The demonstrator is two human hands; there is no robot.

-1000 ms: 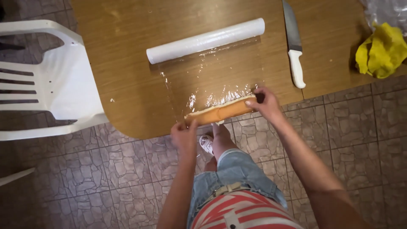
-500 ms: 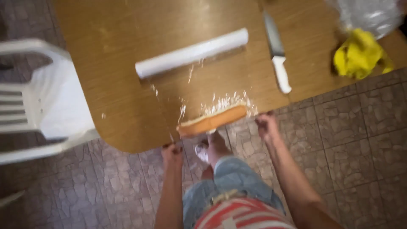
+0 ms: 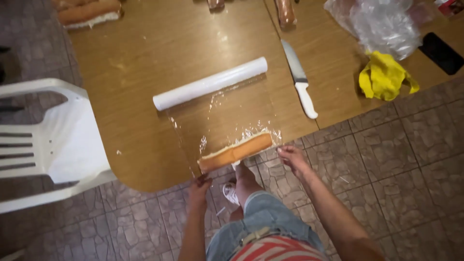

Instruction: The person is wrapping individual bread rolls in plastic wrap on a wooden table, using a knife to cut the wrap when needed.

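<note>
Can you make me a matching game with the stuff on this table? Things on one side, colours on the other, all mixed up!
Things:
1. knife handle
2. crumpled cloth
3. flat slab at the table's right edge
4. table

Colours:
A. yellow
B. brown
C. white
D. black

Pairs: 1-C, 2-A, 3-D, 4-B

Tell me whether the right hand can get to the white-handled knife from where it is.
Probably yes: the right hand is at the table edge, and the knife lies on bare wood just beyond it, handle toward the person, nothing between.
</note>
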